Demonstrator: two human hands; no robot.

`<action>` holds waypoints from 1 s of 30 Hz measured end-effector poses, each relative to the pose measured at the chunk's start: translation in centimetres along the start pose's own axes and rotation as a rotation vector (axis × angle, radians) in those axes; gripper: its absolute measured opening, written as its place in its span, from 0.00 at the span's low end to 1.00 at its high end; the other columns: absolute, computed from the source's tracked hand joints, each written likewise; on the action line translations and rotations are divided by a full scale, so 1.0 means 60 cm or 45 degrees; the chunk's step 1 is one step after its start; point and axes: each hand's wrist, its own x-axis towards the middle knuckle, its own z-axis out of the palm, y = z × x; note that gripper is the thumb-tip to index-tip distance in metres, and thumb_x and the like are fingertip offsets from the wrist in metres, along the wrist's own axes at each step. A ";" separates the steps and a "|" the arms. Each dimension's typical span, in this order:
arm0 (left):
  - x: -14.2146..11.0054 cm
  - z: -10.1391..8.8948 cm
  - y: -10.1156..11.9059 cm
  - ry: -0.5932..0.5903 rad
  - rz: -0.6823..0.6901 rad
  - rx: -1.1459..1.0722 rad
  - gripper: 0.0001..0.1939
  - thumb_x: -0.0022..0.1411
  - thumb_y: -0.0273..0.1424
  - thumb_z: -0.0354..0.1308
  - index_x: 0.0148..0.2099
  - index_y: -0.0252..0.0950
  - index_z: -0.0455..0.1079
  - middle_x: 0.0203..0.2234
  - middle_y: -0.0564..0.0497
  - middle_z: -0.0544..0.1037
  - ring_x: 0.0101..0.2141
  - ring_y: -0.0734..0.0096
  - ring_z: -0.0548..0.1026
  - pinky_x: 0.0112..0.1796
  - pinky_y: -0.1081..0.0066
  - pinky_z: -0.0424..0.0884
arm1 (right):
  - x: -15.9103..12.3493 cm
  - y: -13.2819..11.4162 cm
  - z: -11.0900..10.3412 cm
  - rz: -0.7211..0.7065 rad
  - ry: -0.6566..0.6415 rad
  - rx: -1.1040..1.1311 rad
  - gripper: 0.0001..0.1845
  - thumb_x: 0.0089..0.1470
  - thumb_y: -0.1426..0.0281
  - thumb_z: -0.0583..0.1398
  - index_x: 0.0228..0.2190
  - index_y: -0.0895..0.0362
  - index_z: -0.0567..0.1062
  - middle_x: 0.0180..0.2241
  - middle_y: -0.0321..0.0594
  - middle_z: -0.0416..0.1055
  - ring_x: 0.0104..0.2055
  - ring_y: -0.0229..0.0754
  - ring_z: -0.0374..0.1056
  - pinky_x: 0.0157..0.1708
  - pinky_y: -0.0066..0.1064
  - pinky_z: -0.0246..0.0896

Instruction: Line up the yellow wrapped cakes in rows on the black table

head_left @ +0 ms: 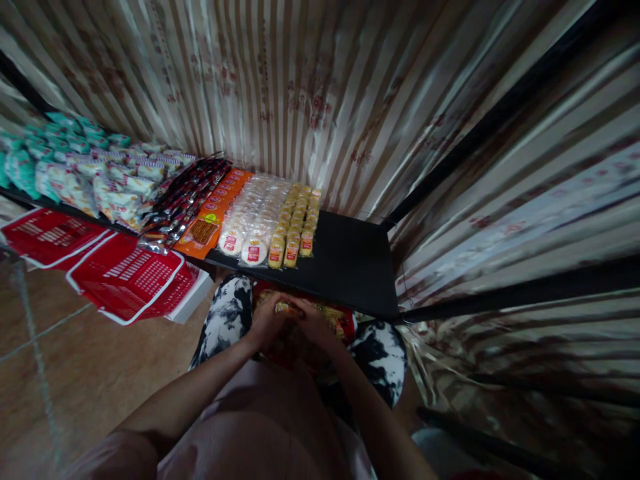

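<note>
Pink shirt (250,427), hands (267,319) grasping yellow packets (286,307) over red bag (351,325), snack rows (255,251) on black shelf (357,260), red baskets (127,273) leftward

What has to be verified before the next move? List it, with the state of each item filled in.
1. Both hands in view: ok; the left hand and right hand are close together over the lap.
2. Red bag within reach: ok; it lies on the lap, under the hands.
3. Grip on the yellow wrapping between the hands: cannot tell; the fingers hide most of it.
4. Yellow packs lined up on the black shelf: ok; they stand in columns beside the round white packs.
5. Nearer red basket clear of the legs: ok; it is left of the knees.
</note>
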 end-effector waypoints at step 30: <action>0.119 0.083 0.072 0.268 0.320 -0.208 0.26 0.54 0.21 0.45 0.57 0.30 0.61 0.57 0.41 0.63 0.59 0.62 0.59 0.60 0.58 0.54 | 0.180 -0.010 -0.073 0.236 0.602 0.143 0.18 0.46 0.59 0.58 0.38 0.57 0.69 0.34 0.39 0.71 0.21 0.34 0.66 0.24 0.28 0.64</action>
